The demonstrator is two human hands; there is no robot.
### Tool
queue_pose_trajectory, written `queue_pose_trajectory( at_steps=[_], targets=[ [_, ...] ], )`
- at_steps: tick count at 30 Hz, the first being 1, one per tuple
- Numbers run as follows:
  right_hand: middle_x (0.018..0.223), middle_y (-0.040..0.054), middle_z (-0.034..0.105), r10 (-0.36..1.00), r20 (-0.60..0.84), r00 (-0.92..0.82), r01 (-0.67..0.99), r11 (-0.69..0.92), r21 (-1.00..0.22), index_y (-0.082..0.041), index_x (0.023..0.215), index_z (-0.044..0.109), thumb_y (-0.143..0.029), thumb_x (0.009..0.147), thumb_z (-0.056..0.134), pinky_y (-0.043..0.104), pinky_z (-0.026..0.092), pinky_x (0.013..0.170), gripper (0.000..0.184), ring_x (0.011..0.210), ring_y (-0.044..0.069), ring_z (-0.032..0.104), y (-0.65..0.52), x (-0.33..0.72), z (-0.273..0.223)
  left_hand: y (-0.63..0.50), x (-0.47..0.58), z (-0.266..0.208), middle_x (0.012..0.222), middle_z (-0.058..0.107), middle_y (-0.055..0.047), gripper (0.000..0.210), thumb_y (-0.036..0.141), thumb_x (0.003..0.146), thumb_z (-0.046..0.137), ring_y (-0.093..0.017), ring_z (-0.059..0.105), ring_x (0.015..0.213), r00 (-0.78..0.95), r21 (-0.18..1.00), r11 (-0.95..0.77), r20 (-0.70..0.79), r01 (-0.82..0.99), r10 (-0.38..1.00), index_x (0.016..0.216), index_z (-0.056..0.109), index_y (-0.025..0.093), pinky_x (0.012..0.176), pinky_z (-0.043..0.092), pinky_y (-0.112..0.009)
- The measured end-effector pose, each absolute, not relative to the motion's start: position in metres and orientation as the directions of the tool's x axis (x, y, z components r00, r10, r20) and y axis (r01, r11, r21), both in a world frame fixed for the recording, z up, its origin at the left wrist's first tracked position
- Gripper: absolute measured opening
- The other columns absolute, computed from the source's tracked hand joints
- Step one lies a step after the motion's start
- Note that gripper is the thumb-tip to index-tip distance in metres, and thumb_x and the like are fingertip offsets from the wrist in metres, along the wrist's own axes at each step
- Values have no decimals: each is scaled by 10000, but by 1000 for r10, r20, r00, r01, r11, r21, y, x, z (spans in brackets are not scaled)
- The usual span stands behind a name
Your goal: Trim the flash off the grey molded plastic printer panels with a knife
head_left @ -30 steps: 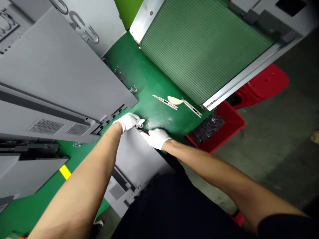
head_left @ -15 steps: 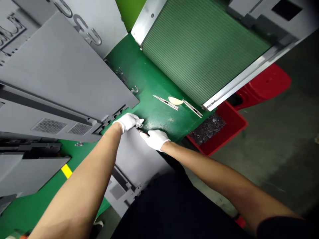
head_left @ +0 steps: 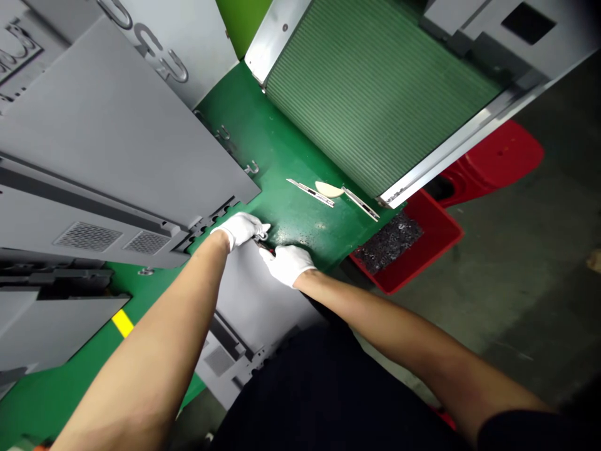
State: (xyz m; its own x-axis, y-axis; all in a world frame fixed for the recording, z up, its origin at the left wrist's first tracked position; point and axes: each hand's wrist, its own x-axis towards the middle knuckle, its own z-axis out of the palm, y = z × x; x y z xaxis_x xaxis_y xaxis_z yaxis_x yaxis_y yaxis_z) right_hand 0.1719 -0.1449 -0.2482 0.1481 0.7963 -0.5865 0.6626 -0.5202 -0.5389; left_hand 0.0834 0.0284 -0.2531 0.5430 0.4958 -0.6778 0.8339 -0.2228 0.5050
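Note:
In a white glove, my left hand (head_left: 241,230) pinches a small grey hook-shaped part (head_left: 261,237) at the far edge of a grey plastic panel (head_left: 267,297). My right hand (head_left: 290,264), gloved too, is closed round a small dark tool with a bit of red (head_left: 267,249). The tool's tip points at the hook-shaped part; whether they touch I cannot tell, and most of the tool is hidden by the glove. The panel lies between my body and the green table top (head_left: 300,222).
Two slim craft knives, one of them a white-handled knife (head_left: 310,192), lie beside a cream half-round piece (head_left: 328,189). A green ribbed conveyor belt (head_left: 375,94) stands behind. Grey panels (head_left: 126,125) are at left. A red bin (head_left: 422,257) with dark scraps sits below right.
My right hand has shifted slightly left with the tool, closer to the small grey part. My left hand stays nearly in place. The whole view has drifted a little.

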Motion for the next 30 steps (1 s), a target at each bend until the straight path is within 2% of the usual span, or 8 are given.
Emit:
queue_pose_trajectory(
  at_steps=[3, 8, 12, 19, 25, 30],
  targets=[
    [842, 193, 746, 832, -545, 103, 718, -441, -538, -135, 917, 742, -618, 1001, 197, 426, 526, 765, 733, 829, 333, 728, -145, 177, -258, 28, 83, -254, 653, 686, -41, 274, 469, 680, 712, -206, 584, 675, 508, 498, -157, -723, 853, 468, 645, 715, 197, 620, 451, -306],
    [905, 210, 744, 867, -498, 10, 780, -318, -538, -133, 942, 739, -679, 981, 208, 422, 513, 809, 762, 897, 331, 716, -143, 194, -267, 26, 83, -253, 609, 616, -10, 303, 482, 651, 746, -154, 499, 600, 489, 520, -89, -712, 849, 504, 613, 662, 194, 613, 423, -297],
    [931, 194, 747, 829, -558, 32, 751, -389, -534, -145, 996, 718, -633, 1004, 176, 400, 511, 798, 729, 890, 298, 719, -143, 194, -262, 23, 84, -249, 590, 598, -10, 347, 522, 629, 761, -151, 471, 583, 473, 512, -71, -718, 856, 511, 595, 655, 193, 607, 417, -311],
    [988, 184, 752, 803, -579, 140, 683, -502, -530, -153, 1008, 717, -653, 1003, 181, 369, 507, 835, 733, 952, 292, 717, -147, 172, -262, 26, 78, -252, 651, 663, -45, 345, 513, 625, 791, -171, 542, 632, 460, 533, -7, -722, 846, 516, 656, 704, 180, 664, 461, -334],
    [985, 161, 757, 819, -564, 106, 694, -467, -547, -182, 1003, 712, -656, 1002, 174, 378, 514, 845, 716, 951, 288, 717, -145, 176, -266, 26, 76, -259, 669, 681, -55, 362, 516, 627, 800, -163, 550, 631, 505, 584, 4, -705, 812, 498, 634, 690, 171, 661, 459, -332],
    [925, 179, 756, 824, -553, 120, 743, -444, -500, -151, 983, 718, -613, 1013, 219, 385, 523, 822, 681, 883, 285, 728, -142, 178, -261, 22, 81, -251, 625, 631, -30, 394, 541, 616, 799, -146, 493, 599, 518, 587, -12, -704, 809, 486, 612, 650, 176, 627, 410, -330]
  ],
)
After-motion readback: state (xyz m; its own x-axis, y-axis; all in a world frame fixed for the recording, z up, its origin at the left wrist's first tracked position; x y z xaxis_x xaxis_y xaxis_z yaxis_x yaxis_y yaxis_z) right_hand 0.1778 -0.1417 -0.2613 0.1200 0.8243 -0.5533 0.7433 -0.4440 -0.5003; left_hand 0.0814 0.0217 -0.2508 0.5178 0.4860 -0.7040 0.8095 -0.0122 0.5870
